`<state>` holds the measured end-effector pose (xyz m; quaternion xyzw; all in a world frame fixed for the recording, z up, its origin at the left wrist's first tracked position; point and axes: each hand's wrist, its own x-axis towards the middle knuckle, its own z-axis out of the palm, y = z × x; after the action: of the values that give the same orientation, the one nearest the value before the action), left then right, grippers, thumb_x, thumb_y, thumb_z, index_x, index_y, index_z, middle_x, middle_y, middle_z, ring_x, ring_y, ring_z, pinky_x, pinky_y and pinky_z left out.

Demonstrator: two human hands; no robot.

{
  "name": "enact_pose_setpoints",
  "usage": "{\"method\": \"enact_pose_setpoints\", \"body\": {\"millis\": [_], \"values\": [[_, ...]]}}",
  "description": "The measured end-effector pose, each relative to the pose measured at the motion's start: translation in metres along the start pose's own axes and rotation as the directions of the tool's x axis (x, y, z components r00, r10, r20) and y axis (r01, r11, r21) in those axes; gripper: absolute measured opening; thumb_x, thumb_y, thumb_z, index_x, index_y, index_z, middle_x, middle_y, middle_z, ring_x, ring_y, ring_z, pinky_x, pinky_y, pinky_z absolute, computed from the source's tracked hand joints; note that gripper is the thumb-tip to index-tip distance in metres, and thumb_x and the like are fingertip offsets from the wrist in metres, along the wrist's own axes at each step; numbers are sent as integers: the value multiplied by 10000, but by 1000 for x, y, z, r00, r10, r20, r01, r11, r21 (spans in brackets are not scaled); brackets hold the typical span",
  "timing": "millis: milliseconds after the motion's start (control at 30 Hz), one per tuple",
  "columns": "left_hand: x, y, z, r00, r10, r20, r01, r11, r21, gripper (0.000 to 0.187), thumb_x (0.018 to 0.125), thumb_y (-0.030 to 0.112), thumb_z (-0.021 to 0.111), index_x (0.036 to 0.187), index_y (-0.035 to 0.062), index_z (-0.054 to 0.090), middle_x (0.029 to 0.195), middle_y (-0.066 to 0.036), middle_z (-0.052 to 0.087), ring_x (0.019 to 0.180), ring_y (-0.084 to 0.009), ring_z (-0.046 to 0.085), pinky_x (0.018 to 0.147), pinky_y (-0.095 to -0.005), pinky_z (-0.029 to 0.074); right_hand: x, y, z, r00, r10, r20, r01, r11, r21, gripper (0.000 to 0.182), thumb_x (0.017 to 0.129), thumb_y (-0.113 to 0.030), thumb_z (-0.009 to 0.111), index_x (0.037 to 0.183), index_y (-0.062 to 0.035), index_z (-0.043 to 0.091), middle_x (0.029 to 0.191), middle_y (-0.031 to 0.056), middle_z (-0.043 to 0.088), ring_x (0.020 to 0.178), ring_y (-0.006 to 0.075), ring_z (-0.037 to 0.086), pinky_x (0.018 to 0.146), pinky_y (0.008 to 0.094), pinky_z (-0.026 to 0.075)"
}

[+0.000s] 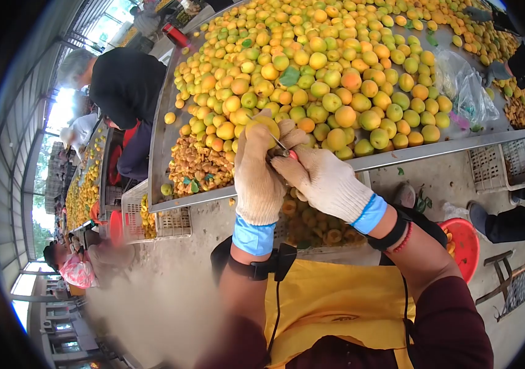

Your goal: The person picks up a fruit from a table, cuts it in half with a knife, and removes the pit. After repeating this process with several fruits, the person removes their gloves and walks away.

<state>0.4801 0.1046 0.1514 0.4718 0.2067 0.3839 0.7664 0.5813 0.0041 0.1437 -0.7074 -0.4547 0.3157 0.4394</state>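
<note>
Both my hands wear off-white knit gloves with blue bands at the wrists, and they meet above the near edge of the metal table point(398, 157). In my left hand point(257, 184) is a yellow apricot point(262, 125), gripped between the fingers. My right hand point(330, 184) is closed on a small knife point(292, 155) with a red handle. Its thin blade lies against the apricot; how deep it cuts is hidden. Behind them spreads a large heap of yellow-orange apricots point(318, 86). Below my hands, halved apricots point(321, 227) fill a container.
Brown pits point(204, 166) lie heaped at the table's left corner. A clear plastic bag point(465, 86) sits on the right side. Pale crates point(502, 166) and a red basin point(461, 246) stand on the floor. A person in black point(127, 86) works at the left.
</note>
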Motion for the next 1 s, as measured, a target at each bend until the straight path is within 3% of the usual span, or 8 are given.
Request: {"method": "enact_pose_setpoints", "body": {"millis": [133, 333, 633, 733, 767, 800, 900, 1000], "values": [[7, -12, -9, 992, -108, 66, 121, 963, -242, 554, 1054, 399, 590, 1385, -40, 518, 1158, -182, 664, 1020, -284, 685, 918, -394, 569, 5, -1, 4, 1000, -22, -16, 22, 999, 43, 492, 1026, -508, 574, 914, -43, 686, 645, 120, 663, 723, 321, 724, 683, 422, 555], [4, 26, -2, 980, -34, 194, -28, 950, 312, 626, 1043, 371, 606, 1494, -26, 431, 1225, -160, 652, 1116, -267, 644, 1002, -406, 519, -3, -13, -22, 997, -2, 72, -12, 982, 187, 507, 1011, -509, 590, 848, -33, 652, 602, 72, 607, 576, 178, 643, 560, 351, 497], [8, 15, -2, 981, -192, 22, 192, 981, -25, 662, 1009, 515, 616, 1381, -29, 546, 1031, -155, 720, 965, -294, 704, 862, -406, 580, -5, -15, -4, 995, -101, -24, 102, 994, 44, 499, 1032, -498, 516, 1067, -24, 666, 691, 100, 701, 724, 293, 739, 700, 407, 567], [5, 34, 5, 998, -60, 33, 49, 965, 256, 629, 1007, 463, 636, 1387, -29, 542, 1053, -162, 723, 974, -292, 709, 873, -407, 580, -5, -19, -17, 997, -38, 73, 30, 994, 107, 493, 1030, -493, 524, 1058, -23, 668, 695, 105, 692, 698, 257, 730, 686, 389, 561], [4, 42, 8, 993, -83, 80, 57, 958, 282, 610, 997, 418, 657, 1392, -31, 536, 1074, -166, 724, 986, -280, 709, 882, -395, 578, -8, -29, -28, 980, 67, 188, -93, 986, 136, 563, 1024, -569, 507, 1193, -52, 653, 835, 216, 721, 918, 408, 721, 811, 490, 566], [5, 45, 7, 993, -82, 81, 56, 958, 282, 610, 997, 418, 657, 1392, -31, 536, 1074, -166, 724, 986, -280, 709, 882, -395, 578, -9, -29, -29, 980, 65, 187, -92, 986, 137, 563, 1024, -569, 507, 1193, -52, 653, 835, 216, 721, 918, 408, 721, 811, 490, 566], [7, 43, 4, 977, -94, 193, 42, 966, 257, 592, 995, 393, 660, 1387, -33, 536, 1066, -160, 718, 962, -262, 703, 866, -382, 576, -12, -25, -21, 984, 10, 180, -43, 982, 183, 573, 1025, -567, 502, 1192, -39, 649, 802, 195, 716, 890, 392, 730, 798, 475, 573], [6, 20, 8, 997, -80, 22, 75, 980, 186, 596, 1002, 396, 653, 1393, -35, 523, 1036, -158, 714, 913, -251, 697, 843, -374, 578, -7, -14, -9, 997, -48, -66, 54, 995, 88, 473, 1036, -478, 531, 1001, -20, 645, 652, 72, 633, 603, 193, 668, 625, 354, 538]]}}
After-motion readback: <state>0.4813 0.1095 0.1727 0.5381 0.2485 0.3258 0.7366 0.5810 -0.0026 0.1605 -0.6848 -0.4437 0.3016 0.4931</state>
